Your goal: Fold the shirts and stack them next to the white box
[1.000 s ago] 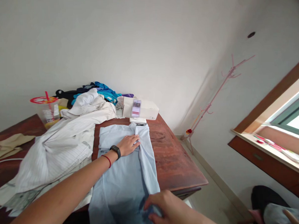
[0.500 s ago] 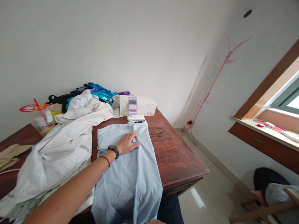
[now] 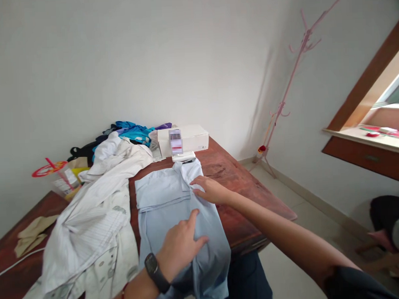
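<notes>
A light blue shirt lies partly folded on the table, its collar at the far end and its lower part hanging over the near edge. My left hand, with a black watch on the wrist, is over the middle of the shirt, thumb and index finger apart and nothing held. Farther up, near the collar, my right hand rests on the shirt's right side, fingers stretched out with the thumb apart. A sleeve part is folded across the upper left of the shirt.
Left of the shirt lie pale striped garments on the wooden table. Behind are blue and dark clothes, a plastic cup, and a white box with a phone against it. A pink coat rack stands right.
My left hand has drawn back from near the collar toward me. My right hand has come up from the near hem to the shirt's upper right. The view has shifted.
</notes>
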Motion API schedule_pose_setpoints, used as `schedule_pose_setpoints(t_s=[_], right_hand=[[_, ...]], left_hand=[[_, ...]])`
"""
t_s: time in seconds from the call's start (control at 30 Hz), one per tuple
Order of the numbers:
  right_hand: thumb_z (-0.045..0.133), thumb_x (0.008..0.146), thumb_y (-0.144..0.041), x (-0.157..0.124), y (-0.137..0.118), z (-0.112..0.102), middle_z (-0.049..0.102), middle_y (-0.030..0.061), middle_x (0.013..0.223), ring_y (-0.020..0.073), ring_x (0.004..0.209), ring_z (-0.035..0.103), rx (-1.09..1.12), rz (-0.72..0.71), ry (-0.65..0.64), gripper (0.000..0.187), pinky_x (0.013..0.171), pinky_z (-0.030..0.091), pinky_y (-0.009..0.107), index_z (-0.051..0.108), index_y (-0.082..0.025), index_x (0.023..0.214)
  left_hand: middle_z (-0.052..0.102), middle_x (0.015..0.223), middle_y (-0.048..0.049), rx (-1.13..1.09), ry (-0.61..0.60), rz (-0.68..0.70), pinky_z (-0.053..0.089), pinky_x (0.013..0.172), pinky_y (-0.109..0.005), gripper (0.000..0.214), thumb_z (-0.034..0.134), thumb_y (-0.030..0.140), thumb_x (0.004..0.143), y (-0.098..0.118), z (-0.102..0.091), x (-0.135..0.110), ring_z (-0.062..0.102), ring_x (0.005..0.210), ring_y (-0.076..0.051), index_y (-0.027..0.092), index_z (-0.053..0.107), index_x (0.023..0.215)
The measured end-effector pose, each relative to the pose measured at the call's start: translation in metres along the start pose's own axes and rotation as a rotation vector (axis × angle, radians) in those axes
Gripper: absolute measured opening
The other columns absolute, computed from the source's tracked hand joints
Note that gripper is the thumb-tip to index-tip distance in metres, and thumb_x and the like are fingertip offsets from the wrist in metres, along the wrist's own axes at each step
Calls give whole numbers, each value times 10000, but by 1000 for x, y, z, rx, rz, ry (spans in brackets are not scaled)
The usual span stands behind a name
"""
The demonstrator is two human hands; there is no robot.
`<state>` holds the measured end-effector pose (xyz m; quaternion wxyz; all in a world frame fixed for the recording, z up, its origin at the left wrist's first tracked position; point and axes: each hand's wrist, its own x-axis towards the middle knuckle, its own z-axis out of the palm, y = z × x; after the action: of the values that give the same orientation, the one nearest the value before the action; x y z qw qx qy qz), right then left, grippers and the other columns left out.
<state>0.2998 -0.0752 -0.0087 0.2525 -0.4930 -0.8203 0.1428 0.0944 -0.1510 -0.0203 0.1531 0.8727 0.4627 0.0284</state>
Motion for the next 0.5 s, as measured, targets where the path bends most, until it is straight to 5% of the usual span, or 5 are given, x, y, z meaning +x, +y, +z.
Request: schedule_pose_setpoints(t_s=[0.2, 0.37, 0.5], right_hand=[[462, 1004, -509, 39, 36, 54, 281, 172, 1634, 340, 1519, 220, -138, -29, -141, 626, 1214, 218, 498, 426, -146, 1513], [367, 1016, -583, 39, 46, 65, 211, 154, 1660, 348, 1534, 161, -156, -35, -141, 672, 1216, 181, 517, 381, -170, 1546], [365, 1012, -599, 41, 46, 64, 199, 142, 1665, 346, 1538, 142, -169, -26, -162, 670, 1214, 171, 524, 375, -201, 1551]], left_hand=[[721, 915, -45, -202, -101, -109, 492, 758, -317, 593, 617, 364, 861, 17, 8, -32, 691, 892, -265, 308, 470, 1433], [756, 914, -22, -289, -327, -139, 518, 811, -313, 371, 565, 296, 863, 20, 38, -68, 715, 893, -252, 369, 662, 1213], [749, 1146, -36, -233, -486, -176, 523, 912, -399, 416, 551, 219, 824, 9, 77, -83, 692, 1090, -306, 392, 698, 1172]])
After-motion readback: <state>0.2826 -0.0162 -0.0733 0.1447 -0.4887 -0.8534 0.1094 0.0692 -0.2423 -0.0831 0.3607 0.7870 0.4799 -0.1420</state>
